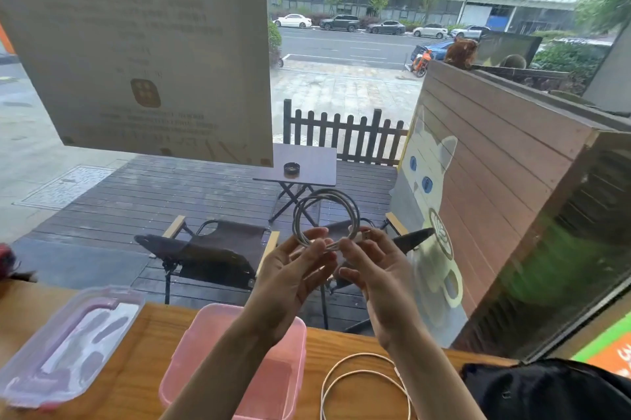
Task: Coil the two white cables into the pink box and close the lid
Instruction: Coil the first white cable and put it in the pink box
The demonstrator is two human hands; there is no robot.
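I judge myself about halfway: my left hand (290,278) and right hand (379,278) pinch the first coiled cable (326,218) above the open pink box (273,382), while the second cable (362,382) lies loose on the table (150,361) and the lid (68,341) sits aside.

A wooden surface (143,344) runs along a window. A dark bag (546,392) lies at its right end. A printed notice (136,44) hangs on the glass. Outside stand folding chairs (218,249), a small table (307,163) bearing an ashtray (292,169), a picket fence (341,136) and a cat mural (433,214).
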